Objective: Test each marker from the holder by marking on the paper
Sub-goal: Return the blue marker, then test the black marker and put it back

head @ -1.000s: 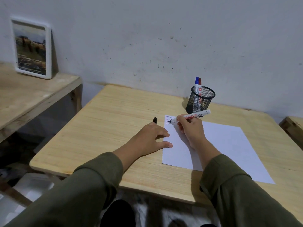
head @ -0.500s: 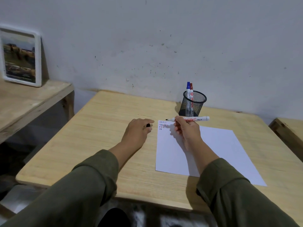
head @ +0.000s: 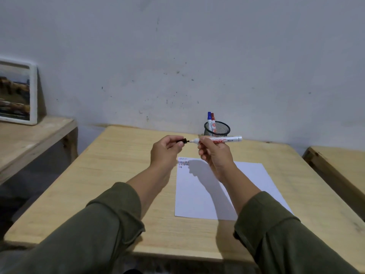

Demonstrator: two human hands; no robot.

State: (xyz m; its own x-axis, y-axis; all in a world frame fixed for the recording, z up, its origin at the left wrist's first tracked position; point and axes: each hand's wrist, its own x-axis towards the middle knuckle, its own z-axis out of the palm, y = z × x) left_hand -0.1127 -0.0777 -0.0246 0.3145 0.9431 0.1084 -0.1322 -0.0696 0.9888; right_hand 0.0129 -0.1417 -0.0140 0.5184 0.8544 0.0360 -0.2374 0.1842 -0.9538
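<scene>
Your left hand (head: 165, 149) pinches the cap (head: 183, 140); your right hand (head: 214, 153) grips the marker (head: 217, 140) above the paper (head: 207, 194). Misaligned, the exposed tip may ink your fingers.

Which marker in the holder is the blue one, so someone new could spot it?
Start at the pale wooden table and find the black wire-mesh holder near the wall. Two capped markers stand in it, side by side. The blue-capped marker is the left, slightly taller one; its neighbour, the red-capped marker, stands right of it.
</scene>
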